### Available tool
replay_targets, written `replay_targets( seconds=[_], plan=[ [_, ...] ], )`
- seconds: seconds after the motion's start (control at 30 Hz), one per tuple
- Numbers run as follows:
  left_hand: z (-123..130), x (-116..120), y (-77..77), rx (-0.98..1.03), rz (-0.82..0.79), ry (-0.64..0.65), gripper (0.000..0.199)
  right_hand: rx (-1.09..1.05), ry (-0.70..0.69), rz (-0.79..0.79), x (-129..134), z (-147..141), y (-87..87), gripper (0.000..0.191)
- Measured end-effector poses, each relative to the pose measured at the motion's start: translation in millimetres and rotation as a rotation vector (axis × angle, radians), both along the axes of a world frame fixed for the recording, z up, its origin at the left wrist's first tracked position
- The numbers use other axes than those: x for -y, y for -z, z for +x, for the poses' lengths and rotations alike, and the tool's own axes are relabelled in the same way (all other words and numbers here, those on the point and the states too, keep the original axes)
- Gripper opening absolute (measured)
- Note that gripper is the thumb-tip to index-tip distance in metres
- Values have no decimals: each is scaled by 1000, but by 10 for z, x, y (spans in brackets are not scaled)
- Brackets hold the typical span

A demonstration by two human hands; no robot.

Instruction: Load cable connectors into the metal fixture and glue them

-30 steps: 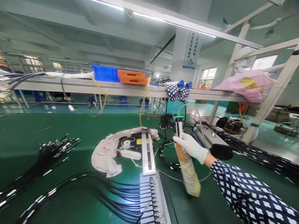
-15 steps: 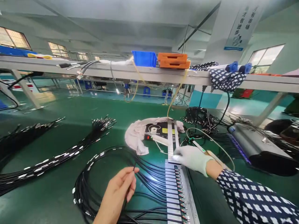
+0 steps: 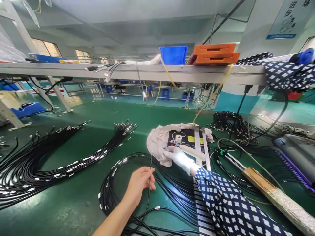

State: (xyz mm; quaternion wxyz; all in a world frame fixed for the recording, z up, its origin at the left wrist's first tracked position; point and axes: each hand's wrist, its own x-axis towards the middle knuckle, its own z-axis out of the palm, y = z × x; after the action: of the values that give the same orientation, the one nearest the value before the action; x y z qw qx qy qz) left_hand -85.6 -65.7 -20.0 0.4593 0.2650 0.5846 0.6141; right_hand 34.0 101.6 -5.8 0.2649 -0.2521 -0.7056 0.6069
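Observation:
My bare left hand [image 3: 142, 182] pinches a thin black cable [image 3: 148, 198], whose bare-looking tip stands upright above the fingers. To its right, my right hand [image 3: 178, 158] in a white glove reaches left with fingers stretched out and slightly apart. It is over the edge of a pale cloth [image 3: 155, 141], and nothing shows between its fingers. Beneath my right sleeve runs a slotted metal fixture [image 3: 200, 209] with black cables laid across it, partly hidden. A coil of cables with white labels [image 3: 105, 190] lies beside my left forearm.
A black box with a yellow label [image 3: 187, 139] sits on the cloth, with two metal bars [image 3: 197, 144] over it. Bundled cables [image 3: 81, 164] lie left. A wrapped rod [image 3: 273, 193] and a grey device [image 3: 295, 157] stand right. A shelf [image 3: 137, 72] crosses behind, holding a blue bin [image 3: 173, 55].
My right hand has left the metal bars and moved left toward the cable tip. My left hand has raised the cable so more of it shows. The view has turned left.

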Motion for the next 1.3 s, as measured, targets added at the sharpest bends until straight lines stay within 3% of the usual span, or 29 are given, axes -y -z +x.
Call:
replay_targets(
  seconds=[0.17,0.3,0.47,0.67,1.03,1.3],
  plan=[
    [-9,-56,149,7,-5,8,39,-75,-144,-164,96,-16,24,39],
    [17,-67,236,-28,13,21,38,-128,-118,-265,145,-176,91,41],
    [26,-84,280,-70,21,50,38,-95,-66,-335,190,-309,136,29],
    [18,-100,305,-122,13,78,32,-51,63,-355,115,-401,230,19],
    [27,-97,291,-147,12,80,36,-9,48,-421,104,-254,195,23],
    [43,-84,247,-148,10,61,39,13,133,-341,60,-289,247,18]
  ],
)
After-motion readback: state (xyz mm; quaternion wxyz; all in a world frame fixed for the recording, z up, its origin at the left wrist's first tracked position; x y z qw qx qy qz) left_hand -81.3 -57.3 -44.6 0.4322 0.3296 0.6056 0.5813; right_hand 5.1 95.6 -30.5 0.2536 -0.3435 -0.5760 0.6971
